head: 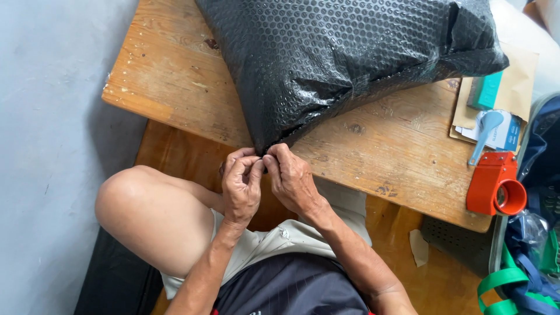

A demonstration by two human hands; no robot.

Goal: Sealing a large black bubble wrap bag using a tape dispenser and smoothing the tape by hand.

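A large parcel wrapped in black bubble wrap (344, 52) lies on a worn wooden table (175, 76), its near corner hanging at the table's front edge. My left hand (242, 184) and my right hand (291, 178) meet at that corner, fingertips pinched on the black wrap. The thumbs and forefingers of both hands press together on the same small fold. My bare knee (151, 216) is raised below the left hand.
An orange tape dispenser (496, 184) sits at the table's right front edge. Behind it lie brown envelopes (519, 81), a teal box (484, 90) and a light blue tool (487, 131). Bags and green straps (513, 280) crowd the right. A grey wall (46, 116) is on the left.
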